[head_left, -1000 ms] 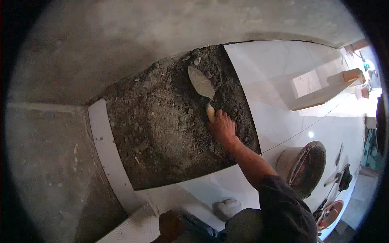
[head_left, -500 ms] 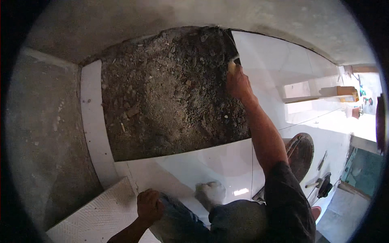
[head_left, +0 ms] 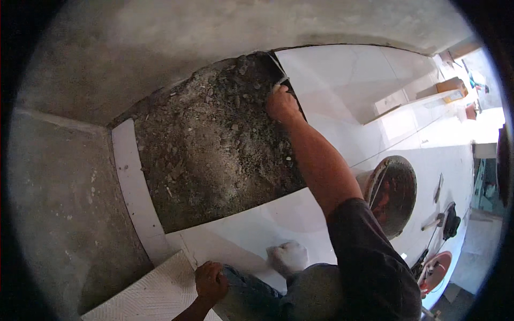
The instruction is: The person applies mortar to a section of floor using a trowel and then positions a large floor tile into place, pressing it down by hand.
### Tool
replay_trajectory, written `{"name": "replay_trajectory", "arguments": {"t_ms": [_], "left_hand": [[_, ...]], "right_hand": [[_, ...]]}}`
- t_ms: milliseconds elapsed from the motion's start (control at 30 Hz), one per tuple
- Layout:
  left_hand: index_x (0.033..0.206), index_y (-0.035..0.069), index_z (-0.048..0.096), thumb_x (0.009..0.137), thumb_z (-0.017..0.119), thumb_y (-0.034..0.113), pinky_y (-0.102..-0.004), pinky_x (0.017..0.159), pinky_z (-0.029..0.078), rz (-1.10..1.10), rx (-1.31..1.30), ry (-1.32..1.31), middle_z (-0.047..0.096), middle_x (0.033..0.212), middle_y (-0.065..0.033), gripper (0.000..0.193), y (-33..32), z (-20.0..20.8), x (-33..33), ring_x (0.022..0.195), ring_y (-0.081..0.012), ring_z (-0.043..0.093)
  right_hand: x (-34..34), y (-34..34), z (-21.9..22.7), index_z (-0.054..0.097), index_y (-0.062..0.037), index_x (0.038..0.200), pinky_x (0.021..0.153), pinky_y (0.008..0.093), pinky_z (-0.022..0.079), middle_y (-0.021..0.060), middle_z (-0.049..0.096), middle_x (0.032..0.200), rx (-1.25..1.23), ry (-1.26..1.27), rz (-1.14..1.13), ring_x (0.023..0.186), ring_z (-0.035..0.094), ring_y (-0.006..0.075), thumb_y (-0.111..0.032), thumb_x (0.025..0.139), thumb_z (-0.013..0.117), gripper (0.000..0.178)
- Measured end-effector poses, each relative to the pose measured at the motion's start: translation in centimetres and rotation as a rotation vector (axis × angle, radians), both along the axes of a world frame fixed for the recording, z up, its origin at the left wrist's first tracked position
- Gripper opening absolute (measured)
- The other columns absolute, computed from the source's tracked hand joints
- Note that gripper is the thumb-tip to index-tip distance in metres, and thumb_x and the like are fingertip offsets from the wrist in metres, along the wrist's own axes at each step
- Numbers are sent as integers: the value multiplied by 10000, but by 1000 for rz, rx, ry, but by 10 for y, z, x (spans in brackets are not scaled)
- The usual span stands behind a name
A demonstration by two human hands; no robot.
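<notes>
My right hand [head_left: 284,104] grips the handle of a trowel [head_left: 281,81] at the far right corner of a bed of rubble and sand [head_left: 214,144]. The trowel's metal end lies along the edge of the white floor tiles [head_left: 342,80], mostly in shadow. My right arm stretches forward over the near tiles. Closed in a fist, my left hand [head_left: 210,281] rests by my knee with nothing visible in it. Beside it lies a loose tile [head_left: 144,291], its ridged underside facing up.
Rough grey walls bound the bed at the left and far side. A narrow tile strip [head_left: 136,182] runs along the left wall. At right stand a dark bucket [head_left: 396,198], a reddish basin [head_left: 436,273], a pale-handled tool [head_left: 432,222] and a yellowish container [head_left: 452,89]. My dusty foot [head_left: 289,257] is on the tiles.
The whole view has shifted and tilted, bringing more of the bucket and basin in. My right hand still holds the trowel at the tile edge, and my left hand stays by my knee.
</notes>
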State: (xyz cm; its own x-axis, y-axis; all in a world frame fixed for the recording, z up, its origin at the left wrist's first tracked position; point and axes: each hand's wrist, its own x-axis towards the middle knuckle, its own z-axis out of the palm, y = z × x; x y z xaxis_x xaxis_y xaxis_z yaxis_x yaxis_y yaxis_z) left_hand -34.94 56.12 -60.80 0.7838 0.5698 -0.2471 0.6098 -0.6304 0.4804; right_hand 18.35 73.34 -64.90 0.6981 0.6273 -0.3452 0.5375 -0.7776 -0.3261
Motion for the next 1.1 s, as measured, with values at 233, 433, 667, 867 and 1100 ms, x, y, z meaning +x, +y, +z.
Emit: {"name": "replay_trajectory", "arguments": {"t_ms": [233,433,667,867,1100], "left_hand": [[977,52,615,746,559,113,-498,954,386,40,-29,10,629,1037,-137,245,-1,1,-1,1105,-347,536],[939,62,623,751,553,110,-492,966,377,91,6,-51,636,1001,-132,207,-6,8,3,1094,-342,543],[1002,68,603,778,548,97,-475,952,395,34,36,-85,619,1048,-138,232,-4,11,-2,1052,-363,554],[955,57,620,769,542,106,-478,949,402,68,22,-161,644,996,-132,207,-6,12,8,1027,-345,580],[973,49,616,803,523,111,-482,939,402,44,-1,-131,632,1016,-147,203,-1,10,7,1056,-350,566]], "right_hand": [[-17,-35,13,268,161,1300,893,434,503,333,489,1241,-10,88,-107,1120,566,406,-187,844,572,649],[-32,-94,-7,259,140,1296,922,442,487,334,521,1209,-80,-32,110,1130,557,418,-253,902,508,609],[-55,-95,15,304,70,1245,916,487,476,334,558,1148,107,287,-324,1076,574,450,-308,921,477,527],[-29,-75,-17,294,68,1272,928,487,471,323,528,1209,135,314,-246,1103,559,450,-371,890,527,627],[10,-53,-60,419,73,1223,828,470,508,343,543,1091,148,222,-114,992,592,460,-262,868,554,507]]}}
